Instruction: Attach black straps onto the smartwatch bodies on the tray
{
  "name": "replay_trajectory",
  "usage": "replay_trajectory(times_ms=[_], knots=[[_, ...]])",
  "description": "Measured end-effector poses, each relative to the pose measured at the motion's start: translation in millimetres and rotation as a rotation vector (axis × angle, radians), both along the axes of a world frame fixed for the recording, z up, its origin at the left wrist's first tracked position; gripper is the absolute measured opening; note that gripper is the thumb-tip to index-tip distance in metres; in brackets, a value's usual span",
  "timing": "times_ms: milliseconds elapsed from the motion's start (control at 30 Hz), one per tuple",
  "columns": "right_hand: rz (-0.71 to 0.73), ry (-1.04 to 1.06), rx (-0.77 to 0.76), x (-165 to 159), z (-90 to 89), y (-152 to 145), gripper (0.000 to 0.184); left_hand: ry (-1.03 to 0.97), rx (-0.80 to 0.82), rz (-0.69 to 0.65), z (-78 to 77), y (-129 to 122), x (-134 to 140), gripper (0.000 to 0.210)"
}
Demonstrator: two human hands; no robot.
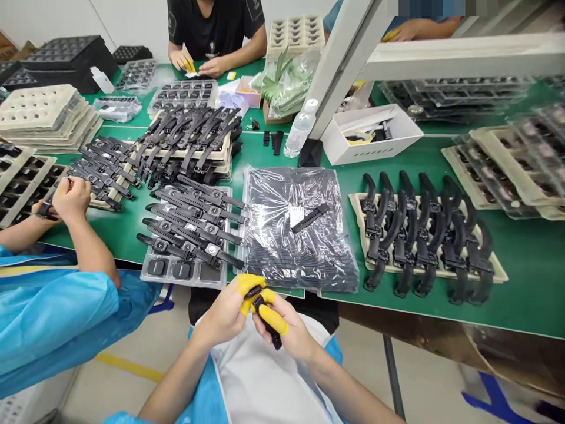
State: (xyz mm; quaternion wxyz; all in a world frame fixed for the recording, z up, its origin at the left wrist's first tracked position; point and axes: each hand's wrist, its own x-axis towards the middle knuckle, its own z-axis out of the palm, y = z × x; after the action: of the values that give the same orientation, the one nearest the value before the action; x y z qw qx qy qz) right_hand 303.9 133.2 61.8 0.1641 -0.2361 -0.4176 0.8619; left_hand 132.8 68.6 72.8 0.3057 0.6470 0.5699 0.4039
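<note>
Above my lap, at the table's near edge, my two hands meet, with yellow finger covers on several fingertips. My left hand (224, 313) pinches a small dark watch case (253, 291). Gripped in my right hand (289, 324) is a black watch strap (276, 340), its upper end close to the case. My fingers hide whether the two are joined. Just beyond lies a plastic-wrapped black stack (269, 235) with a loose strap (310, 218) on top. Left of it, a clear tray (216, 274) carries several watches with black straps (189, 227).
More strapped watches (419, 229) fill a tray at right. A white box (375, 138), a clear bottle (301, 129) and a metal post (339, 70) stand behind. A co-worker's hands (70, 197) work at left; another person (216, 35) sits opposite. Stacked trays (44, 112) stand far left.
</note>
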Motion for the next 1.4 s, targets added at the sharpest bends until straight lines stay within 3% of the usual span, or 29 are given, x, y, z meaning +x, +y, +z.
replay_trajectory(times_ms=[233, 400, 533, 633, 767, 1000, 1400], knots=[[0.133, -0.022, -0.043, 4, 2.6, 6, 0.046, 0.063, 0.085, -0.066, -1.1, -5, -8, 0.06], [0.038, 0.0, -0.063, 1, -2.4, 2, 0.043, 0.072, 0.101, 0.03, -5.4, -9, -1, 0.051], [-0.012, 0.025, -0.191, -1, -5.1, -1, 0.04, 0.131, 0.138, 0.068, -8.0, -9, 3, 0.051], [-0.052, 0.027, -0.288, -3, -4.3, -1, 0.039, 0.197, 0.1, 0.028, -4.3, -9, -2, 0.052], [-0.055, -0.006, -0.294, -4, -2.1, 0, 0.04, 0.144, 0.06, -0.088, 4.7, -11, -10, 0.053], [0.007, -0.091, -0.325, -4, 1.8, 5, 0.043, 0.475, 0.087, -0.045, 12.5, -7, -7, 0.044], [0.023, -0.061, -0.152, -1, -2.3, -1, 0.047, 0.134, 0.019, -0.118, 2.8, -13, -11, 0.045]])
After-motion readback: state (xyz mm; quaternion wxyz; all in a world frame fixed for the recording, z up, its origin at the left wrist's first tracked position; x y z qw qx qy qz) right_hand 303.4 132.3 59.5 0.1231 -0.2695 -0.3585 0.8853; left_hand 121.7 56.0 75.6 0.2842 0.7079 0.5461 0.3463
